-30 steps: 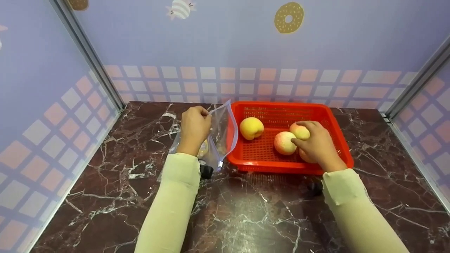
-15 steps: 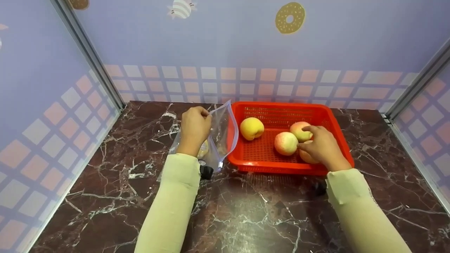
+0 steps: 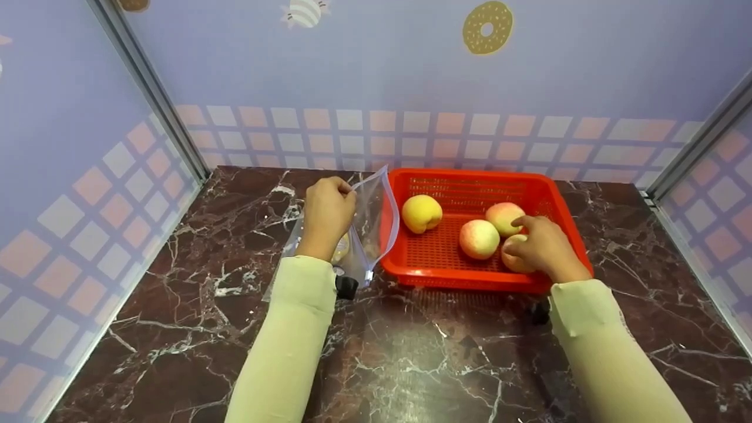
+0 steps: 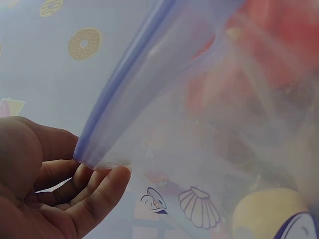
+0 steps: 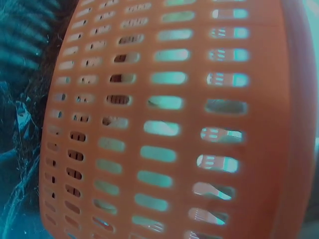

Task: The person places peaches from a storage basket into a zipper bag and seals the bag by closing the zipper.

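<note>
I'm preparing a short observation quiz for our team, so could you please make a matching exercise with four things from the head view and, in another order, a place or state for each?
Things:
1. Clear plastic zip bag
2. Round yellow fruit
3. Red perforated plastic basket
4. Brown ring-shaped doughnut picture

Places or states:
A. Inside, nearest the container's left side
B. Printed on the pale purple wall
C. Bearing four round fruits
D. Pinched by the left grip

Pairs: 1-D, 2-A, 3-C, 4-B

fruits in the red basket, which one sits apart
The yellow fruit in the left half of the basket; the other three fruits cluster by the right hand.
</note>
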Demonstrator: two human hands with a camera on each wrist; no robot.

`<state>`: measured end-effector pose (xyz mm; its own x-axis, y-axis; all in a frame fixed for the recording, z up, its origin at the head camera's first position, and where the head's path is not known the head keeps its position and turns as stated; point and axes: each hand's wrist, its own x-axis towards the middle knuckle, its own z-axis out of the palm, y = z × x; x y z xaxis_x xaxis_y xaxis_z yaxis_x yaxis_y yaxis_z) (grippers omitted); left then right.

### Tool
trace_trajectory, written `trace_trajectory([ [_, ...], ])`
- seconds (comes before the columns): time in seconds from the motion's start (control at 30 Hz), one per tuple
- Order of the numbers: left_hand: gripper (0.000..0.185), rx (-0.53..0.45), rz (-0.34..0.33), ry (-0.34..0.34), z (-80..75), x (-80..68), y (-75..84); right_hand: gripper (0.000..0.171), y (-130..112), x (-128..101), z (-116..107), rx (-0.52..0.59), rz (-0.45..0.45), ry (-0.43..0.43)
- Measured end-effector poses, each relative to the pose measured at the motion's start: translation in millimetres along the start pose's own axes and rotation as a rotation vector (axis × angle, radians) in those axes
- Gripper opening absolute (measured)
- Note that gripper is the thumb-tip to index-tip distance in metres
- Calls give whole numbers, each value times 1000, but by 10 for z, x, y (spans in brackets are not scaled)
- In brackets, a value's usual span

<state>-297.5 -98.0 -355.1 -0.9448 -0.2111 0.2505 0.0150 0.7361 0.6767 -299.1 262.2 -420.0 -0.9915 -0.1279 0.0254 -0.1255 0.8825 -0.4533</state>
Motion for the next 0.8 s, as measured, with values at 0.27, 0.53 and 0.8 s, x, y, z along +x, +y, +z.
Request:
trace_trajectory([
  [0.27,14,-3,9,2,-2,-10,2,56,44,31,11,-8,-1,-36],
  [0.53,13,-2,5,7,1,-2,3,55,76,46,34,-25,15,-51],
  [0.8,13,11,-4,8,8,-8,4,55,128,61,72,-30,23,-84],
])
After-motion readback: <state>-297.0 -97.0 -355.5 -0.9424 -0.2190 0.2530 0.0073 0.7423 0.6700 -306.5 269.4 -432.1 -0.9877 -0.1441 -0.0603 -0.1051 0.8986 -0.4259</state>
